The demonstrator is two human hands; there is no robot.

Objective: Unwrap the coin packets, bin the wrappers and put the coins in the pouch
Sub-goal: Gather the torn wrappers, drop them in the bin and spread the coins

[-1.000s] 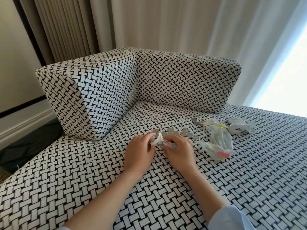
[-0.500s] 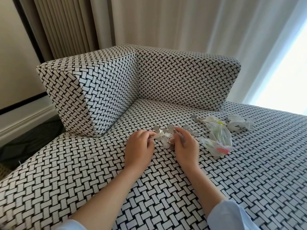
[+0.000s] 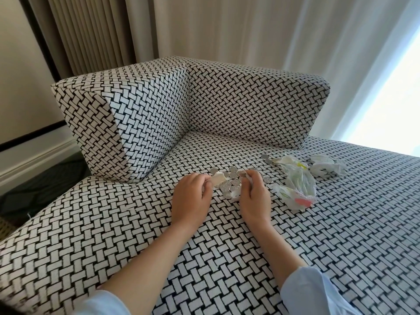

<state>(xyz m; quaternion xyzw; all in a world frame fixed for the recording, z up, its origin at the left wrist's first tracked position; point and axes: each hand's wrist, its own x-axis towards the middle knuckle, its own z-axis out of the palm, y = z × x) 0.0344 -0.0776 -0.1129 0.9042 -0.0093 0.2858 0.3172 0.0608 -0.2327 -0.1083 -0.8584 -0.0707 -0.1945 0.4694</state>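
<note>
Pinching torn wrapper [image 3: 219, 179], coins [image 3: 229, 185] loose on sofa [image 3: 329, 235]

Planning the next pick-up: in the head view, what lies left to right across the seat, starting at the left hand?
left hand → torn wrapper → loose coins → right hand → clear plastic bag → crumpled white wrappers

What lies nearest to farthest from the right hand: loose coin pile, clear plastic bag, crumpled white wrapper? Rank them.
1. Loose coin pile: at the fingertips of the right hand, on its left.
2. Clear plastic bag: just to the hand's right.
3. Crumpled white wrapper: far right, beyond the bag.
</note>
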